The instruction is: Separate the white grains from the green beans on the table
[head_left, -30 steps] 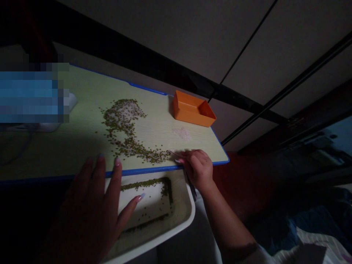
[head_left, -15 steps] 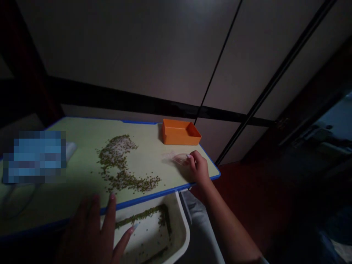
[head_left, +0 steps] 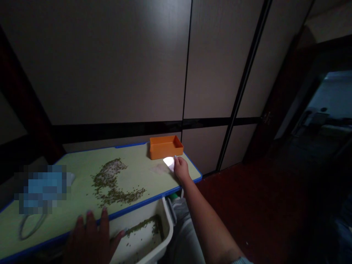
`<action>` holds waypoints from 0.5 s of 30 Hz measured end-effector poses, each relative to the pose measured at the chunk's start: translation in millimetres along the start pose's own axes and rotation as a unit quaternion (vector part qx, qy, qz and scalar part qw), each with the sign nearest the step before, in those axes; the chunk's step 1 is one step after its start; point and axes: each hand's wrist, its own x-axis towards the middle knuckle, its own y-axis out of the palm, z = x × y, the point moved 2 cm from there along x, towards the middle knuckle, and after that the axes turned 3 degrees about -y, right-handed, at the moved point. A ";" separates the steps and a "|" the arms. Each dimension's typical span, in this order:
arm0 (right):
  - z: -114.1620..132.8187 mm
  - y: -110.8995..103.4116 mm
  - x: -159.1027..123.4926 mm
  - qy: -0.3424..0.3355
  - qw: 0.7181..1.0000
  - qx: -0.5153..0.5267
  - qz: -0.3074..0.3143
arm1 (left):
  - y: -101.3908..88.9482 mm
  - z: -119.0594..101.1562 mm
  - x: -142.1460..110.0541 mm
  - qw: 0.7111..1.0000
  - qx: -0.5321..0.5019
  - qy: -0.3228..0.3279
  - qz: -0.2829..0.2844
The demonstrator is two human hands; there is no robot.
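Note:
My right hand (head_left: 181, 169) pinches a thin, see-through plastic piece (head_left: 168, 161) that catches bright light, just in front of the orange box (head_left: 166, 148). Its exact shape is lost in the glare. With fingers spread, my left hand (head_left: 92, 234) rests at the front edge of the table (head_left: 137, 148), its thumb over the white bin (head_left: 168, 229). Between the hands, small green beans (head_left: 115, 196) lie scattered in a curve. Whitish grains (head_left: 111, 169) are mixed into the pile at its far end.
A blurred blue object (head_left: 44, 189) with a cord loop sits on the table's left. More green beans (head_left: 145, 223) lie along the inside of the bin below the front edge. Tall cabinet panels (head_left: 123, 66) stand behind the table. Dark red floor (head_left: 247, 205) stretches right.
The view has turned up and to the right. The plastic piece in my right hand now shines brightly and looks tilted up. My left hand stays spread at the edge.

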 end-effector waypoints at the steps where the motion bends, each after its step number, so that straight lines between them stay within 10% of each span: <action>1: 1.8 -0.3 -0.2 0.000 1.000 -0.007 0.002 | -0.9 -0.4 1.9 1.000 0.012 -0.006 0.015; 15: 10.2 -3.3 -6.5 -0.004 0.991 -0.114 0.069 | -34.3 -31.0 20.4 0.983 0.075 -0.080 0.148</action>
